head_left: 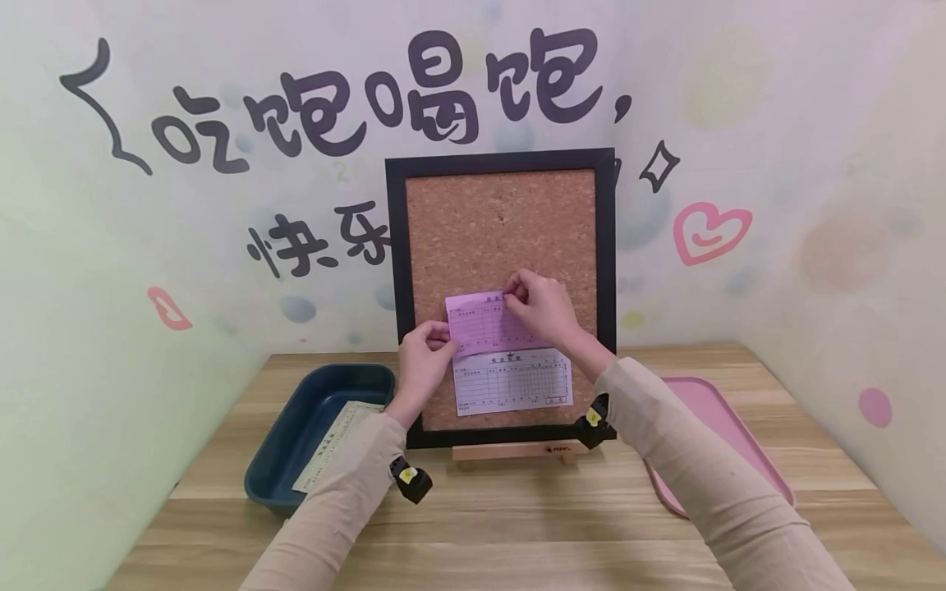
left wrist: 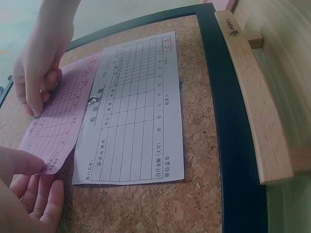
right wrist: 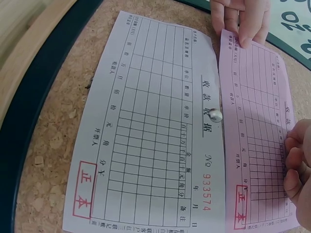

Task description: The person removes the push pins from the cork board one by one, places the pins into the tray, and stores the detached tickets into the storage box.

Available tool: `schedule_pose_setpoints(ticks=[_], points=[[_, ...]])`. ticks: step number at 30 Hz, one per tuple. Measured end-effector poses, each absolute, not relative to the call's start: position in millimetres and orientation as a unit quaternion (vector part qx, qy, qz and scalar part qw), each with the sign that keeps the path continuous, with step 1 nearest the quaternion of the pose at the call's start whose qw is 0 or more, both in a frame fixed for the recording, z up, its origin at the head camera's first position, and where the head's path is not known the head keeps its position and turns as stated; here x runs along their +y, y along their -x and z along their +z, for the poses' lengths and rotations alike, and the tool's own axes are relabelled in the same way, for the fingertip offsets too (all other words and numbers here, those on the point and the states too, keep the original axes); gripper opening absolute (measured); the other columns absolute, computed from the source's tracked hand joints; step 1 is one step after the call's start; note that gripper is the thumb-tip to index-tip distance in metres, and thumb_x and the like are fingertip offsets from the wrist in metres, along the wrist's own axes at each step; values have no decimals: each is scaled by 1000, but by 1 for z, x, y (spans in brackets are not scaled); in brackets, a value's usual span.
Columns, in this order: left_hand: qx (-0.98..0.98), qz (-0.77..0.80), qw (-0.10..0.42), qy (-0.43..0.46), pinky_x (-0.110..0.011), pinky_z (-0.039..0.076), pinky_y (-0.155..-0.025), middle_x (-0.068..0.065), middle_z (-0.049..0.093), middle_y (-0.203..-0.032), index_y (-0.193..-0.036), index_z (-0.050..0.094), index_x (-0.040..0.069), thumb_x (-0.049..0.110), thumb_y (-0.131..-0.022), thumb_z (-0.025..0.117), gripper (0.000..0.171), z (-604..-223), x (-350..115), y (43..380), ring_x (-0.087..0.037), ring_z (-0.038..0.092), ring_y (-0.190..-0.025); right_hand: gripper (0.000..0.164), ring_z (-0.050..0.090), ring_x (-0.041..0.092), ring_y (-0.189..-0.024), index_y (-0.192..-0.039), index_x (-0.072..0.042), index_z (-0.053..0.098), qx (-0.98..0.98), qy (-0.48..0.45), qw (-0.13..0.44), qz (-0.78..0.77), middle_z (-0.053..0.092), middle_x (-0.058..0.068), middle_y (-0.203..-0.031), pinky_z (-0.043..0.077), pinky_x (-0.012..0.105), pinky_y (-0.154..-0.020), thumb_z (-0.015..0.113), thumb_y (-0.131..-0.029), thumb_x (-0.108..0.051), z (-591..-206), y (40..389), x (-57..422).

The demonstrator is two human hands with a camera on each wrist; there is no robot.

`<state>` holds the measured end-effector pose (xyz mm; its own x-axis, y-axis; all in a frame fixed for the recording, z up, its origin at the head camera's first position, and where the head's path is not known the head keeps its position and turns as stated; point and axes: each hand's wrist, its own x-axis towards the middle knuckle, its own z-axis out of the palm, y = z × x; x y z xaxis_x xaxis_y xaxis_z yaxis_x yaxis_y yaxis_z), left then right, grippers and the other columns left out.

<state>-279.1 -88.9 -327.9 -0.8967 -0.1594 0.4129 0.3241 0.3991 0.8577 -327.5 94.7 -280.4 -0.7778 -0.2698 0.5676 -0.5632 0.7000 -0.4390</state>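
A white receipt form is fixed to the low part of a framed cork board by a silver thumbtack near its heading. Just above it lies a pink receipt form, its lower edge along the white one's top. My left hand pinches the pink form's lower left corner between thumb and fingers. At the middle of its top edge, my right hand has thumb and fingertips drawn together on the paper; I cannot tell whether something small sits between them.
The board leans on a wooden easel against the wall. On the left of the table stands a dark blue tray holding paper slips. A pink tray lies on the right, partly behind my right forearm.
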Motion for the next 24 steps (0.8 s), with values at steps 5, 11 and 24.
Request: schedule_pose_setpoints(ticks=[5, 11, 24], points=[[-808, -543, 221, 50, -31, 52, -70, -14, 62, -85, -94, 63, -3, 3, -79, 65, 16, -328, -89, 279, -22, 60, -74, 6, 49, 14, -60, -89, -6, 60, -889, -239, 245, 303, 58, 4, -71, 37, 25, -53, 59, -84, -8, -282, 328, 94], [-810, -542, 218, 50, -31, 52, -70, -14, 62, -85, -94, 63, -3, 3, -80, 65, 16, -328, -89, 279, -23, 59, -75, 7, 49, 15, -60, -90, -5, 60, -890, -230, 241, 312, 59, 4, -72, 37, 25, -54, 59, -84, -8, -281, 328, 94], [-816, -535, 213, 52, -31, 52, -70, -14, 62, -85, -94, 63, -2, 4, -80, 65, 15, -328, -90, 279, -23, 59, -75, 11, 50, 16, -63, -94, -4, 60, -891, -214, 225, 332, 59, 5, -74, 39, 26, -55, 59, -84, -9, -280, 324, 95]])
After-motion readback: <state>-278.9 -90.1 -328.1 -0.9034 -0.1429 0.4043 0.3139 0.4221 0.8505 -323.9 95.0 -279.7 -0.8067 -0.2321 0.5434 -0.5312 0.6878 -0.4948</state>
